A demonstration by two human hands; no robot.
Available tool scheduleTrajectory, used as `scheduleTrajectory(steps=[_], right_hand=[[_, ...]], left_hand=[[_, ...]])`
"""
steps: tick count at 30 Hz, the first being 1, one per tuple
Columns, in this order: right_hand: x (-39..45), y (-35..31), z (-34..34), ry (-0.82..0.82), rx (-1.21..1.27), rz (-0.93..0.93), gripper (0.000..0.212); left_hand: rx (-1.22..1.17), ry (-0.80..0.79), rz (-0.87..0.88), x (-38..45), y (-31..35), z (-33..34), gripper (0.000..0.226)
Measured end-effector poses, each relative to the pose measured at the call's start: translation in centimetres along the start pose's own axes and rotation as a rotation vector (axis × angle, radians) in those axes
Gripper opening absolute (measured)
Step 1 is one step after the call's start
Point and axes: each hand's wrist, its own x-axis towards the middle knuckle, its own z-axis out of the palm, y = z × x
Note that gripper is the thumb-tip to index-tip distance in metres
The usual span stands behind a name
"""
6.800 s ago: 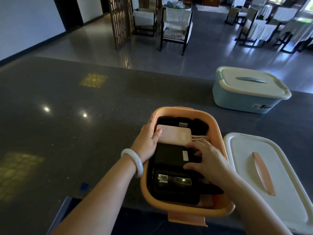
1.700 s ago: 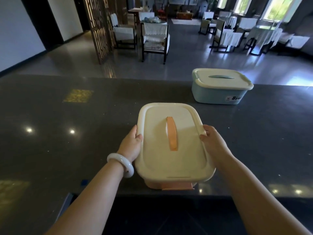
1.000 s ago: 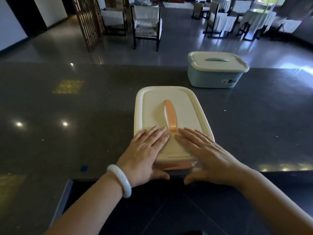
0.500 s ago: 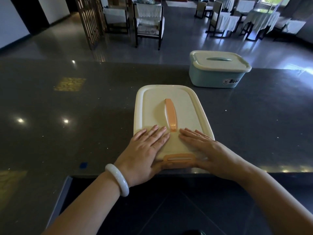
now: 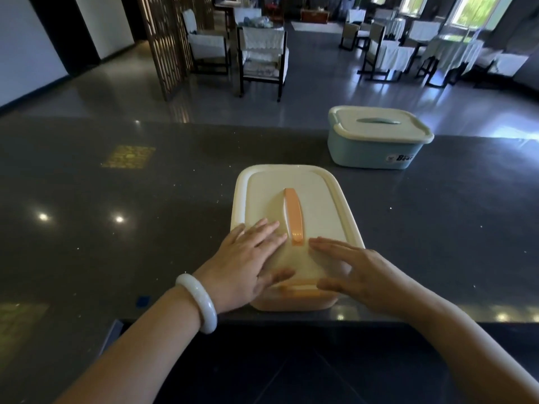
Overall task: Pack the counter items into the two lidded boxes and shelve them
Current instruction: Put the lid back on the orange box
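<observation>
Left hand [image 5: 245,262]: flat, fingers straight, pressing lid near edge; no grip closed on anything.
Right hand [image 5: 361,272]: flat too, beside the clasp, blurred.
Peach box [image 5: 294,237]: directly under both palms, on table [image 5: 116,199], long axis running straight away.
Handle [image 5: 293,215]: just ahead of fingertips, between both hands, equally near.
Blue box [image 5: 376,138]: lidded, far ahead-right, closer to right hand.

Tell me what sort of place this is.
Probably a restaurant or hotel dining hall: cloth-draped tables with covered chairs on a polished floor, seen from behind a long dark stone counter.
</observation>
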Motion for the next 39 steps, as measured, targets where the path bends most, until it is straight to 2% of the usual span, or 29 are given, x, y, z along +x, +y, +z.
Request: scheduleTrajectory(steps=[3, 6, 9, 13, 16, 18, 21, 24, 28, 33, 36, 39], right_hand=[[2.8, -0.2, -0.9, 0.191, -0.098, 0.072, 0.077], [6.8, 0.3, -1.6, 0.305, -0.218, 0.131, 0.063], [10.9, 1.4, -2.2, 0.27, -0.319, 0.164, 0.051], [13.6, 3.0, -1.5, 0.117, -0.347, 0.196, 0.05], [14.4, 4.3, -1.4, 0.195, -0.266, 0.19, 0.046], [15.6, 4.8, -2.2, 0.256, -0.276, 0.191, 0.044], [18.5, 5.3, -3.6, 0.324, -0.267, 0.211, 0.055], [21.8, 5.3, -4.9, 0.26, -0.2, 0.227, 0.069], [24.6, 6.1, -5.4, 0.037, -0.162, 0.33, 0.075], [25.7, 6.9, -6.4, -0.082, -0.058, 0.314, 0.054], [25.3, 7.5, -6.8, -0.046, 0.061, 0.264, 0.035], [24.5, 8.3, -6.8, 0.002, 0.18, 0.21, 0.037]], left_hand=[[0.036, -0.024, -0.134, 3.1, -1.1, -1.8, 0.097], [0.096, -0.035, -0.26, 7.5, -1.8, -2.3, 0.075], [0.137, -0.004, -0.309, 11.5, -2.1, -1.9, 0.066], [0.157, -0.004, -0.396, 14.2, -3.5, -1.2, 0.063], [0.193, -0.057, -0.441, 14.2, -4.5, 0.0, 0.064], [0.214, -0.036, -0.425, 14.0, -4.7, 0.7, 0.066], [0.226, -0.024, -0.402, 13.9, -4.7, 1.1, 0.068], [0.261, -0.007, -0.364, 13.7, -4.6, 1.0, 0.069], [0.243, -0.039, -0.374, 13.9, -4.5, 0.8, 0.068], [0.249, -0.014, -0.366, 13.9, -4.6, 1.2, 0.067], [0.225, -0.003, -0.36, 13.8, -4.8, 1.5, 0.068], [0.185, 0.007, -0.364, 14.0, -4.9, 1.7, 0.07]])
